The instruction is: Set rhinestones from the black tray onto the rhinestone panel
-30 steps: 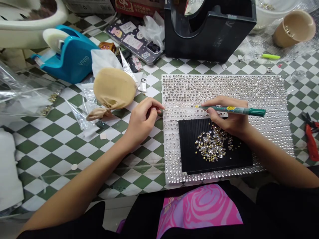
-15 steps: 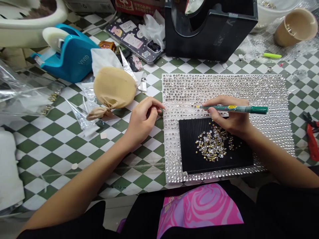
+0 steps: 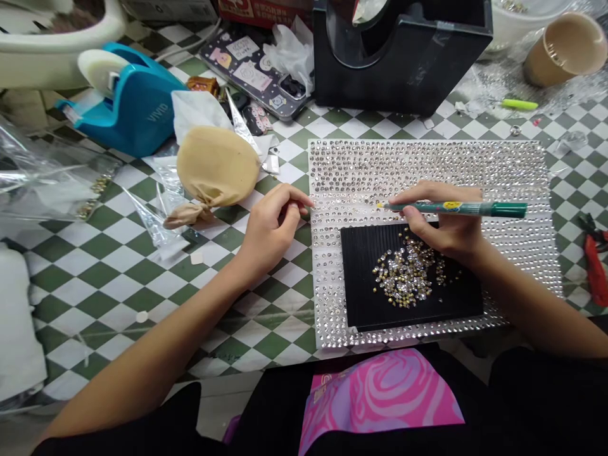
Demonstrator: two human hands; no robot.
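Observation:
A white sheet covered in rows of shiny rhinestones lies on the checkered table. On its lower part rests a black ridged tray with a pile of gold and silver stones. My right hand grips a green pen above the sheet, its yellowish tip pointing left at the stone rows. At the sheet's left edge my left hand rests with fingers curled and the index fingertip touching the edge; whether anything is under the fingers is hidden.
A tan tied pouch sits left of the sheet, beside a blue tape dispenser. Behind stand a black box, a phone and a brown cup. Red-handled pliers lie at the right edge.
My right hand has shifted slightly right with the pen, whose tip also sits a little further right. My left hand looks unmoved.

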